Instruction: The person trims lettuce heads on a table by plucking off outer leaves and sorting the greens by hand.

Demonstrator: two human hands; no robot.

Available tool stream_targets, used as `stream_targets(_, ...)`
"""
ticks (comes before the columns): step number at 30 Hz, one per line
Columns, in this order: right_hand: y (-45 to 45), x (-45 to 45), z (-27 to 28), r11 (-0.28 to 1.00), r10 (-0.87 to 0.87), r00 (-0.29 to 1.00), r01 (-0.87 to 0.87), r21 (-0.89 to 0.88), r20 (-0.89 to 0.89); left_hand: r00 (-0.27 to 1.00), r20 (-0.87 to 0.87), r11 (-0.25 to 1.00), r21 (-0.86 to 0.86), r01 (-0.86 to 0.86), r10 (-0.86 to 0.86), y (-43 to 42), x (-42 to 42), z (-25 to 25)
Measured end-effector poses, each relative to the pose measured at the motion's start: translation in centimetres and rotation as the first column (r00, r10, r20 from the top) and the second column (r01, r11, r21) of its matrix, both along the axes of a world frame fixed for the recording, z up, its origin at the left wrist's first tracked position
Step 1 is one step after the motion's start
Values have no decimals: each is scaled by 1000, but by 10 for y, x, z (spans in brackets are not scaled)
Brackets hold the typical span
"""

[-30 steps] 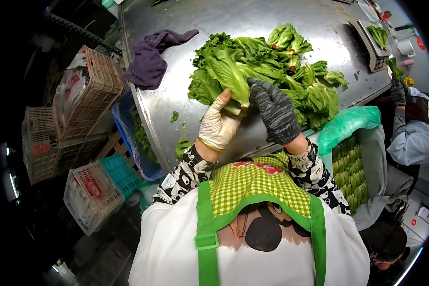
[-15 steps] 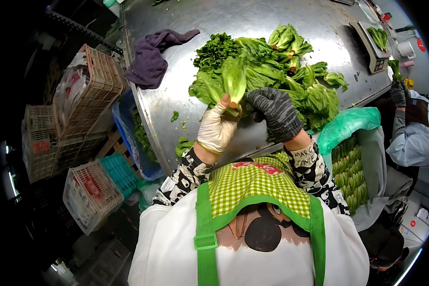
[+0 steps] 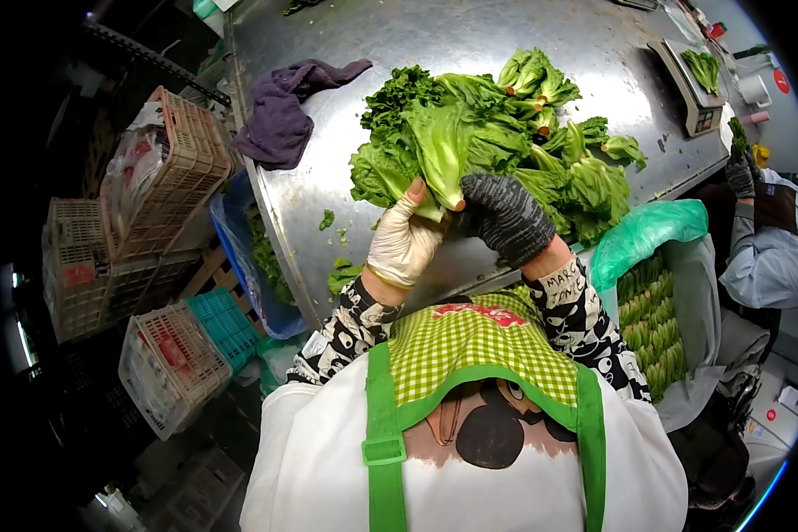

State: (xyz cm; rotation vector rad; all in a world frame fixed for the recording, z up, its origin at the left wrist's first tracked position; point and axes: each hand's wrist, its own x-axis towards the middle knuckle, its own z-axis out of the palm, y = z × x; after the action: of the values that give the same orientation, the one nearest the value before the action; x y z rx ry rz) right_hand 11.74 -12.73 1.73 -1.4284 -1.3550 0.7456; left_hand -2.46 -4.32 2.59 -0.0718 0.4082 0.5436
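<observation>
A head of green lettuce (image 3: 442,146) is held above the metal table, its leaves pointing away from me and its cut stem end towards me. My left hand (image 3: 405,244), in a pale thin glove with a bare thumb tip, is closed around the lower part of this lettuce. My right hand (image 3: 508,219), in a dark grey knitted glove, has its fingers curled against the stem end from the right; its fingertips are partly hidden. Directly beyond both hands lies a pile of loose lettuce (image 3: 496,120), some with stem ends showing.
A purple cloth (image 3: 279,115) lies on the metal table (image 3: 328,186) at left. At right are a scale (image 3: 696,93) bearing greens and a lined crate of packed lettuce (image 3: 652,328). Plastic crates (image 3: 173,177) and a blue bin (image 3: 279,315) stand left. A co-worker's gloved hand (image 3: 740,175) shows far right.
The held lettuce has turned, its stem end shifting right and towards me, against my right hand. My right hand has rotated slightly and moved a little nearer to me.
</observation>
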Motion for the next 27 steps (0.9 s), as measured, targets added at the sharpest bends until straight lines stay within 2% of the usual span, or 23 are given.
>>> stream_targets(3, -1, 3, 0, 999, 41, 985, -38, -24, 167, 998, -11, 996, 71, 56, -55, 2, -6, -19)
stream_targets(6, -2, 4, 4, 1000, 6, 991, -9, 21, 132, 990, -110, 979, 174, 105, -87, 5, -8, -30)
stream_targets(7, -2, 2, 6, 999, -45, 988, 45, 3, 149, 984, -148, 969, 212, 125, -94, 5, -7, -30)
stream_targets(9, 0, -5, 12, 988, -143, 972, 151, -29, 186, 994, -109, 985, 165, 44, -26, 3, -2, -21)
stream_targets(10, 1, -9, 18, 961, -242, 970, 233, -147, -40, 996, -90, 990, 142, 3, 10, 2, -1, -17)
stream_targets(11, 2, -15, 25, 918, -352, 902, 281, -280, -250, 997, -80, 994, 109, -4, 13, 2, -1, -17)
stream_targets(12, 3, -20, 30, 862, -466, 775, 289, -415, -428, 998, -69, 997, 77, -11, 16, 2, -2, -17)
stream_targets(15, 2, -34, 26, 859, -512, 624, 390, -332, -591, 999, -31, 999, 9, -44, 44, 0, -3, -16)
stream_targets(18, -2, -43, 19, 828, -553, 740, 541, -148, -383, 995, -61, 995, -71, -77, 73, 2, -2, -10)
stream_targets(19, -8, -45, 27, 811, -562, 686, 566, -145, -463, 993, -83, 991, -101, -89, 81, 3, -2, -8)
stream_targets(20, -11, -44, 36, 793, -571, 645, 595, -136, -508, 985, -118, 990, -45, -134, 128, 7, -5, -8)
stream_targets(22, -17, -36, 32, 793, -560, 709, 608, -31, -428, 959, -176, 974, 80, -211, 222, 20, -13, -10)
stream_targets(23, -29, -32, 37, 856, -502, 753, 502, -123, -425, 963, -151, 969, 135, -205, 224, 23, -18, -9)
stream_targets(24, -38, -22, 16, 904, -422, 902, 413, -110, -89, 973, -115, 963, 205, -175, 201, 28, -22, -12)
stream_targets(25, -44, -20, 7, 938, -269, 963, 260, -228, -6, 961, -155, 941, 289, -179, 230, 25, -22, -7)
stream_targets(26, -48, -19, -1, 911, -186, 981, 150, -385, -58, 946, -231, 924, 358, -136, 229, 25, -21, -4)
stream_targets(27, -52, -19, 0, 934, -148, 986, 165, -318, 76, 952, -212, 901, 419, -115, 220, 22, -20, 6)
